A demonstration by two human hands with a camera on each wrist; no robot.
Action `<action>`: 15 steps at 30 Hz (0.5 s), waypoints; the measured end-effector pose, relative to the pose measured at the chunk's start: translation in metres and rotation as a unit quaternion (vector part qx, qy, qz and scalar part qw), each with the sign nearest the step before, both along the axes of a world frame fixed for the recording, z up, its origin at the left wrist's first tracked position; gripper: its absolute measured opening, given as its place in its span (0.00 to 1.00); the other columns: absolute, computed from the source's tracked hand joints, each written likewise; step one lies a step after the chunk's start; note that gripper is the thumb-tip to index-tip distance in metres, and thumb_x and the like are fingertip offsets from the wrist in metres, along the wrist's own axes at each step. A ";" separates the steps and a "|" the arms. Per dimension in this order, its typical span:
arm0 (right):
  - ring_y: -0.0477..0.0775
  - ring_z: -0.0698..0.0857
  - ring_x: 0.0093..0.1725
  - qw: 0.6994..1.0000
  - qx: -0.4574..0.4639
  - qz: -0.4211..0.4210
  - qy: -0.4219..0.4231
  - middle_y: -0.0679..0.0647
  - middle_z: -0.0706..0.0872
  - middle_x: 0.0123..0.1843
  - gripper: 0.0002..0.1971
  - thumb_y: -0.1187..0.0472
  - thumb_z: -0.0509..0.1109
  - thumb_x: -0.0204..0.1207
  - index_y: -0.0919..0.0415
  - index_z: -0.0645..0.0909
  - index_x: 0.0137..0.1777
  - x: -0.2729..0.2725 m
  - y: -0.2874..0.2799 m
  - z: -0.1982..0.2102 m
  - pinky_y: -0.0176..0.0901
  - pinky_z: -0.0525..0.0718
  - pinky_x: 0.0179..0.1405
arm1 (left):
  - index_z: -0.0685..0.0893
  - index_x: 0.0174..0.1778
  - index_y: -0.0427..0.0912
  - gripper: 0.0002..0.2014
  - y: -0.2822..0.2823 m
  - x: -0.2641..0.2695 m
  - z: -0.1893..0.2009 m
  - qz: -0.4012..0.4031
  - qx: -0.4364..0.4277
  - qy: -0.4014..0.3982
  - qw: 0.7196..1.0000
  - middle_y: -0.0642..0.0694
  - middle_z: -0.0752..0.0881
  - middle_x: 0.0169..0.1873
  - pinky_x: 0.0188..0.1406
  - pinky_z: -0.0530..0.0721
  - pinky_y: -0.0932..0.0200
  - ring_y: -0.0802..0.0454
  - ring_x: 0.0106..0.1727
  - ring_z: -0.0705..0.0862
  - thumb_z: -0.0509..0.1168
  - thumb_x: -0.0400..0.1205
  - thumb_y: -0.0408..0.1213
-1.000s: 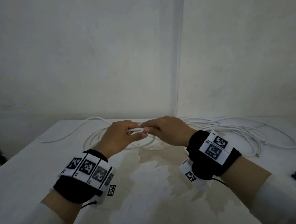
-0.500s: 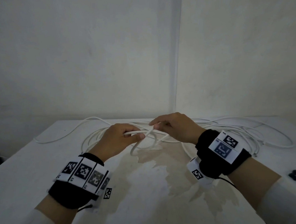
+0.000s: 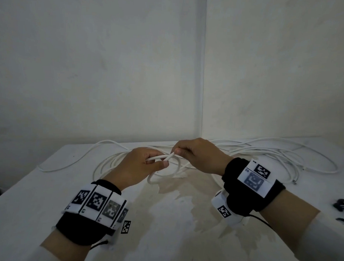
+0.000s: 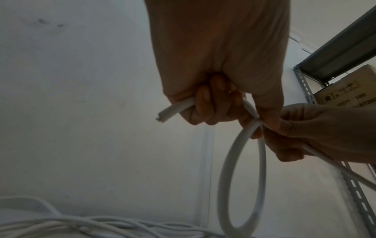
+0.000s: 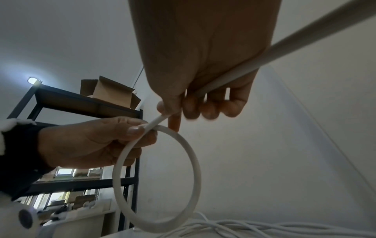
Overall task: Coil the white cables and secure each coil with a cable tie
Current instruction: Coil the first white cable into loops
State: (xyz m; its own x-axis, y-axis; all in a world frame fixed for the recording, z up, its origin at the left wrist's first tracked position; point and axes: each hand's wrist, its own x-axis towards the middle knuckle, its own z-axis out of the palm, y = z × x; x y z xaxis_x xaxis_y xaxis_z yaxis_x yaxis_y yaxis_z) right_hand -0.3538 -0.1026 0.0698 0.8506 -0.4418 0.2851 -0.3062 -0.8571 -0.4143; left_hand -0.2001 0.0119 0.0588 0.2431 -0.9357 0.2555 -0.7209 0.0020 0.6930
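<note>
Cable (image 3: 167, 170), light but springy, hangs as one small loop above the table (image 3: 163, 237), my left hand (image 3: 138, 166) pinching the crossing, my right hand (image 3: 197, 154) gripping the running length just beside it.

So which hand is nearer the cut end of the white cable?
Left. The left hand grips the white cable right behind its cut end, which sticks out of the fist. The right hand pinches farther along, where the loop crosses.
</note>
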 end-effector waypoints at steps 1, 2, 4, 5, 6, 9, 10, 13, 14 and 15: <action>0.48 0.77 0.39 1.000 -0.001 0.011 0.017 0.48 0.83 0.40 0.13 0.54 0.57 0.84 0.56 0.82 0.57 0.000 0.001 0.000 0.42 0.71 0.43 | 0.87 0.42 0.34 0.11 0.000 0.000 -0.001 -0.007 0.000 0.000 1.000 0.49 0.75 0.26 0.24 0.63 0.70 0.61 0.24 0.69 0.69 0.77 0.40; 0.50 0.78 0.45 0.999 -0.008 0.021 0.035 0.50 0.85 0.48 0.14 0.54 0.57 0.84 0.56 0.81 0.59 0.000 0.002 0.000 0.43 0.72 0.47 | 0.87 0.42 0.33 0.11 -0.001 -0.001 -0.001 -0.013 -0.002 0.002 1.000 0.46 0.74 0.27 0.24 0.62 0.70 0.61 0.25 0.68 0.69 0.77 0.39; 0.52 0.79 0.54 0.997 -0.040 0.027 0.064 0.50 0.85 0.58 0.15 0.51 0.56 0.83 0.56 0.80 0.61 0.001 0.005 0.001 0.43 0.73 0.50 | 0.88 0.41 0.36 0.08 0.000 -0.004 0.000 -0.017 -0.011 0.017 1.000 0.45 0.72 0.27 0.23 0.62 0.70 0.61 0.24 0.67 0.69 0.78 0.38; 0.53 0.79 0.53 0.996 -0.056 0.024 0.068 0.51 0.85 0.57 0.16 0.51 0.56 0.83 0.56 0.80 0.60 0.001 0.005 0.002 0.43 0.72 0.48 | 0.88 0.42 0.36 0.09 -0.001 -0.005 0.001 -0.018 -0.015 0.029 0.999 0.44 0.73 0.28 0.24 0.62 0.70 0.61 0.25 0.67 0.69 0.78 0.39; 0.53 0.79 0.50 0.996 -0.061 0.019 0.064 0.52 0.85 0.54 0.16 0.50 0.56 0.83 0.57 0.81 0.58 0.002 0.004 0.004 0.43 0.71 0.45 | 0.88 0.42 0.37 0.09 -0.001 -0.005 0.001 -0.019 -0.018 0.039 0.999 0.43 0.75 0.29 0.27 0.63 0.68 0.60 0.27 0.69 0.69 0.78 0.41; 0.51 0.77 0.40 0.999 0.001 0.019 0.041 0.49 0.81 0.38 0.13 0.52 0.58 0.83 0.57 0.82 0.49 0.003 0.000 0.009 0.44 0.72 0.42 | 0.88 0.43 0.41 0.09 -0.001 -0.005 0.005 -0.001 -0.037 0.031 0.999 0.52 0.77 0.25 0.27 0.64 0.68 0.61 0.26 0.70 0.70 0.77 0.44; 0.49 0.76 0.37 0.999 0.027 0.022 0.031 0.46 0.78 0.34 0.11 0.53 0.59 0.82 0.55 0.81 0.45 0.003 -0.002 0.010 0.43 0.72 0.40 | 0.89 0.42 0.42 0.07 -0.002 -0.004 0.007 0.010 -0.044 0.020 0.999 0.55 0.74 0.21 0.24 0.62 0.70 0.61 0.23 0.69 0.70 0.77 0.43; 0.46 0.73 0.33 0.998 0.057 0.027 0.015 0.45 0.76 0.31 0.09 0.54 0.61 0.82 0.51 0.81 0.43 0.004 -0.003 0.012 0.41 0.71 0.37 | 0.90 0.41 0.44 0.08 -0.002 -0.005 0.008 0.020 -0.061 0.010 0.998 0.53 0.73 0.21 0.22 0.61 0.71 0.60 0.22 0.68 0.72 0.75 0.44; 0.49 0.74 0.35 0.998 0.061 0.027 0.019 0.49 0.78 0.33 0.10 0.54 0.61 0.82 0.54 0.83 0.45 0.004 -0.004 0.011 0.43 0.71 0.39 | 0.90 0.41 0.44 0.11 -0.002 -0.005 0.007 0.018 -0.064 0.014 0.998 0.50 0.75 0.23 0.23 0.61 0.70 0.60 0.24 0.69 0.73 0.73 0.49; 0.52 0.76 0.36 0.998 0.060 0.026 0.025 0.53 0.80 0.35 0.11 0.54 0.61 0.82 0.56 0.84 0.46 0.005 -0.004 0.011 0.44 0.73 0.40 | 0.90 0.41 0.45 0.15 -0.002 -0.006 0.005 0.017 -0.063 0.018 0.998 0.48 0.76 0.25 0.24 0.62 0.69 0.61 0.25 0.70 0.72 0.70 0.54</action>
State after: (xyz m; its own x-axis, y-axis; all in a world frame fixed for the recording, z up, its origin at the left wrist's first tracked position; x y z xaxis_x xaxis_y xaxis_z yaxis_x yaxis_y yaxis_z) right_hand -0.3491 -0.1063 0.0804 0.8851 -0.4254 0.1888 -0.2859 -0.8171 -0.5006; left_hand -0.2057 0.0102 0.0639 0.2848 -0.8883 0.3604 -0.6967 0.0664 0.7143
